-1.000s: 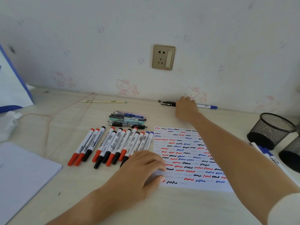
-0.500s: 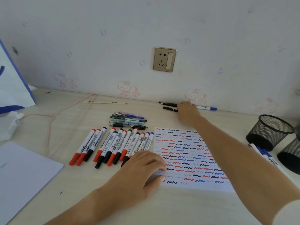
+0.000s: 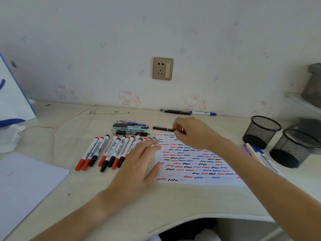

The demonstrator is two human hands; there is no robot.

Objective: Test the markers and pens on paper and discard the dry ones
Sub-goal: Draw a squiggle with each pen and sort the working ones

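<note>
Row of red- and black-capped markers [image 3: 106,152] laid on desk [image 3: 73,193], left of left hand [image 3: 137,167]. Cluster of pens [image 3: 130,127] seen just beyond markers. Left hand spread flat, fingers straight, fingertips rested on left edge of test paper [image 3: 196,164] covered in red, black, blue squiggles. Black pen [image 3: 162,128] pinched in fingers of right hand [image 3: 192,133], held level above paper's far edge, barrel jutting left of grip. Two pens [image 3: 189,112] left by wall beyond grip. Two mesh pen cups [image 3: 278,140] stood well right of grip, markers [image 3: 258,153] lying beside them.

left hand [image 3: 139,164] flat, fingers straight; right hand [image 3: 192,133] fingers curled, pinching
</note>
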